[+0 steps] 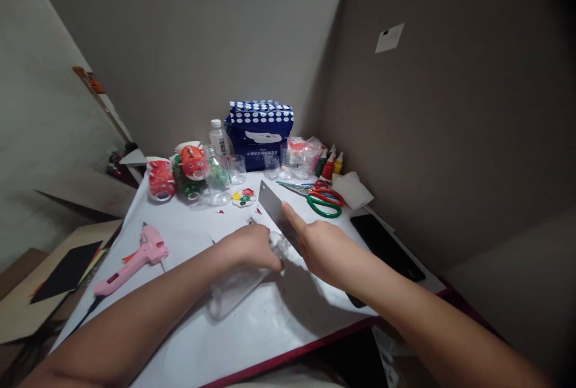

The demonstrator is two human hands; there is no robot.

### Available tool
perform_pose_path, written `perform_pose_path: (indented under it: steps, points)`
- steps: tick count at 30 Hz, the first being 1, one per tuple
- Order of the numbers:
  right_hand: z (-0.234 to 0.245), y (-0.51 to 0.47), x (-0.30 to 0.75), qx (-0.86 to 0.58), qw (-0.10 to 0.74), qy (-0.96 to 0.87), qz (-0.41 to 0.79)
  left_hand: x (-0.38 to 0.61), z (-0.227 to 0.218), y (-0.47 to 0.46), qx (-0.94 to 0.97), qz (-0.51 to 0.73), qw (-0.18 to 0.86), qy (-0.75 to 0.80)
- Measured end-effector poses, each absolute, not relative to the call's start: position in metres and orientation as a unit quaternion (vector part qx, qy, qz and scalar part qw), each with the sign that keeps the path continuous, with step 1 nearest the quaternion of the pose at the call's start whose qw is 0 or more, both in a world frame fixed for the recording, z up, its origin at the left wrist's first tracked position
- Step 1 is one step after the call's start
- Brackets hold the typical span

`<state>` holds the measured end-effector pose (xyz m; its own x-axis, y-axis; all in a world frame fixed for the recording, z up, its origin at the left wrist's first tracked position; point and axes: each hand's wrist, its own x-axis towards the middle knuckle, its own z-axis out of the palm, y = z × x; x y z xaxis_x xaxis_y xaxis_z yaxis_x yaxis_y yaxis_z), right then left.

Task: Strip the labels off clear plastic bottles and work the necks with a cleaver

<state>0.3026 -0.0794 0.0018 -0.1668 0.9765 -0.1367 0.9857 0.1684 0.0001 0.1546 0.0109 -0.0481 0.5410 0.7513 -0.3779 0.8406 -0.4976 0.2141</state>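
Observation:
A clear plastic bottle point(238, 289) lies on its side on the white tabletop, its neck end pointing up and right. My left hand point(252, 247) is wrapped over it and presses it down. In my right hand point(321, 250) is a kitchen knife point(274, 205) with a broad grey blade, the index finger stretched along its spine. The blade stands close to the bottle's narrow end; whether it touches the plastic I cannot tell. My right hand hides most of the handle.
At left lies a pink glue gun point(137, 259). Behind are red and green painted bottle figures point(162, 179), a paint palette point(244, 197), a blue bag point(261, 136), cut bottle pieces point(237, 169) and paint bottles point(328, 166). Scissors point(326, 203) and a black phone point(387, 246) lie at right.

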Motion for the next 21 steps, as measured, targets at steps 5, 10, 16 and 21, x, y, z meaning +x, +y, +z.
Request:
perform_pose_path:
  steps: [5, 10, 16, 21]
  points:
    - [-0.014, -0.12, 0.323, 0.651, 0.079, 0.749, -0.095, 0.151, -0.053, 0.014, 0.859, -0.108, 0.195, 0.46]
    - [-0.013, -0.134, 0.323, 0.641, 0.118, 0.753, -0.088, 0.153, -0.054, 0.016, 0.859, -0.112, 0.197, 0.46]
    - [0.002, -0.075, 0.306, 0.632, 0.056, 0.772, -0.034, 0.155, -0.051, 0.012, 0.864, -0.11, 0.164, 0.463]
    - [-0.002, -0.067, 0.306, 0.631, 0.02, 0.775, -0.034, 0.153, -0.05, 0.014, 0.856, -0.12, 0.194, 0.464]
